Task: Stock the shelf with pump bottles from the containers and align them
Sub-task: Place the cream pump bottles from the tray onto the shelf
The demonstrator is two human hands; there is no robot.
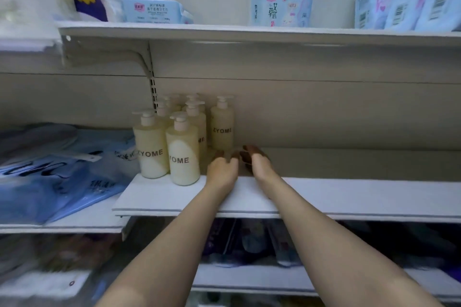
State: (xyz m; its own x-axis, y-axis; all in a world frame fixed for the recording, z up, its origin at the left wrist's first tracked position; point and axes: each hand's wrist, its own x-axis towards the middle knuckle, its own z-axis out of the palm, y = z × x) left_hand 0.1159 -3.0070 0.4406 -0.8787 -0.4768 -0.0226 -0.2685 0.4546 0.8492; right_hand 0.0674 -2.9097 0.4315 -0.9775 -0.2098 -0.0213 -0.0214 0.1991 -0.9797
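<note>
Several pale yellow pump bottles marked ZYOME stand in rows at the left end of the white middle shelf. The rightmost bottle stands at the back near the wall. Both my arms reach over the shelf's front edge. My left hand lies just in front of and below that bottle, fingers loosely curled, holding nothing. My right hand lies beside it, fingers stretched toward the back wall, also holding nothing.
Blue plastic packs lie on the lower shelf section to the left. The top shelf carries light blue packets and white rolls. Dark goods sit on the shelf underneath. The middle shelf stretches bare to the right of my hands.
</note>
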